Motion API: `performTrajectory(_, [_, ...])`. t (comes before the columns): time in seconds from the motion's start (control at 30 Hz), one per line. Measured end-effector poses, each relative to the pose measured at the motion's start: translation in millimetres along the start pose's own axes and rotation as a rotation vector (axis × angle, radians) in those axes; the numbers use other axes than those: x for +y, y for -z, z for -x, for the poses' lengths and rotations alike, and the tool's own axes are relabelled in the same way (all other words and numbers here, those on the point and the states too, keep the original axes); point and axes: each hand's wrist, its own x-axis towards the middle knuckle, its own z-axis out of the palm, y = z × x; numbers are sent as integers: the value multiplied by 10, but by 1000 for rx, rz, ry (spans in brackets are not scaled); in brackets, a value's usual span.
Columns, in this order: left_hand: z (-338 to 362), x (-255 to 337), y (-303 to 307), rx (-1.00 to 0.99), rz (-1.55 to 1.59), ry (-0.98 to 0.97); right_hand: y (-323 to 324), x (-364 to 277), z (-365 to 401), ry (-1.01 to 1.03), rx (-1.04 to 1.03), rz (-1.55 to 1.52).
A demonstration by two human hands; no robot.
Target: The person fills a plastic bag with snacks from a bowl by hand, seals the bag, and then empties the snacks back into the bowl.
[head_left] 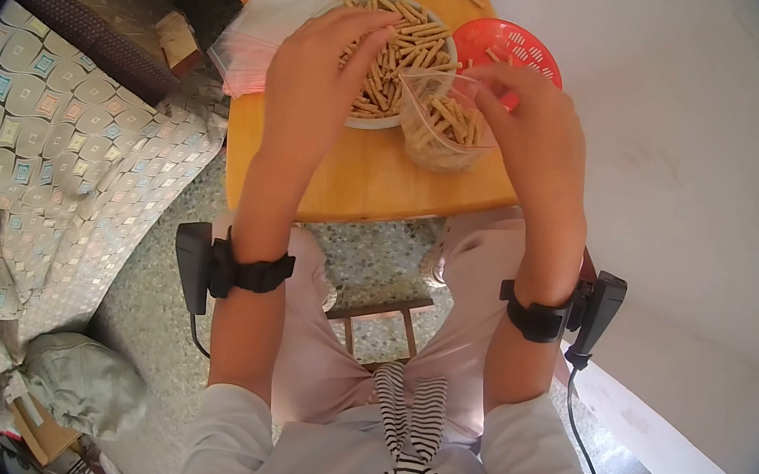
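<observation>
Many sticks (419, 48) fill the bowl (367, 124) under your half-curled left hand (316, 61); whether it grips any, I cannot tell. Your right hand (540, 124) pinches the clear bag (443, 157) beside the bowl on the chair (348, 187).

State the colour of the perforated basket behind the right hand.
Bright red; the basket shows in the head view.

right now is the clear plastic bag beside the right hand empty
No, short tan sticks show inside the clear plastic bag beside the right hand.
</observation>
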Motion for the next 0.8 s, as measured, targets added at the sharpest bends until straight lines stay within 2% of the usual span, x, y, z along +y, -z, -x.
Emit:
performTrajectory(0.07, [55,-184,39,-188,-221,152,-24,31,-3,104,68,25])
performTrajectory(0.1, [102,-238,5,-189,-222,152,-35,43,-3,104,67,24])
performTrajectory(0.17, [201,-347,-44,-404,-462,196,-63,44,-3,132,69,4])
performTrajectory(0.27, [205,-414,-254,-357,-489,125,-29,-61,0,29,-3,-6])
performTrajectory(0.4, [214,-389,-378,-331,-535,124,-37,-54,22,39,-7,-12])
performTrajectory(0.6, [199,-452,-342,-403,-423,111,-50,-61,4,52,-14,-46])
performTrajectory(0.7, [220,-471,-380,-374,-443,67,-70,-60,7,44,-8,-79])
performTrajectory(0.8, [241,-416,-365,-397,-510,112,-87,-79,21,43,-3,-84])
